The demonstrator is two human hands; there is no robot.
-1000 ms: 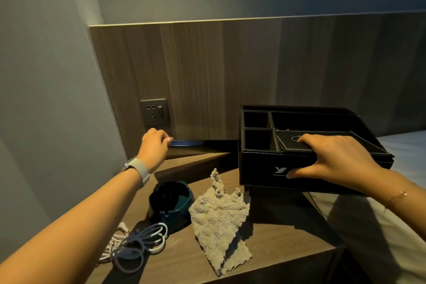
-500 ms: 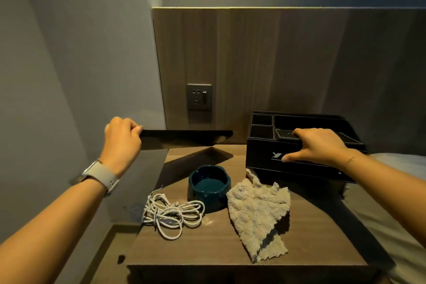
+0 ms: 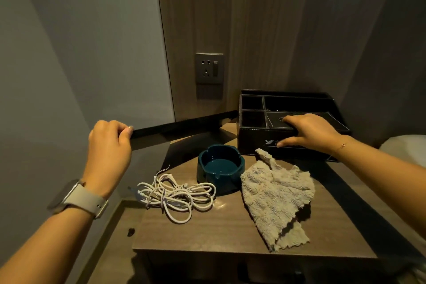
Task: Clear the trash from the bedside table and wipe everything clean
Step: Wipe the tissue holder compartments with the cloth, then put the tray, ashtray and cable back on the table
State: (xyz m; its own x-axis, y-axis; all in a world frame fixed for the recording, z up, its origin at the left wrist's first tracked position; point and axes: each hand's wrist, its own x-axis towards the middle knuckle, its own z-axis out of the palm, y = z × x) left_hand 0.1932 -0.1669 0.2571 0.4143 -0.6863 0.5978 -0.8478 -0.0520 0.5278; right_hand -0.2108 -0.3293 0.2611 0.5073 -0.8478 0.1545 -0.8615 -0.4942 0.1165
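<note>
Dim bedside corner, grey wall to the left and wood headboard panel behind; the bedside table [image 3: 230, 235] carries a teal ashtray [image 3: 219, 168], a coiled white cable [image 3: 177, 196], a crumpled cleaning cloth [image 3: 276, 196] and a black compartment organizer [image 3: 288, 122] at the back right. Left hand [image 3: 108, 147] pinches one end of a thin black flat item [image 3: 184, 125], held clear of the tabletop beyond the table's left edge. Right hand [image 3: 309, 130] grips the organizer's front wall, thumb on its face. Risks, as judged: the end-only pinch may let the flat item slip floorward; shifting the organizer could snag the cloth touching its base or nudge the ashtray.
</note>
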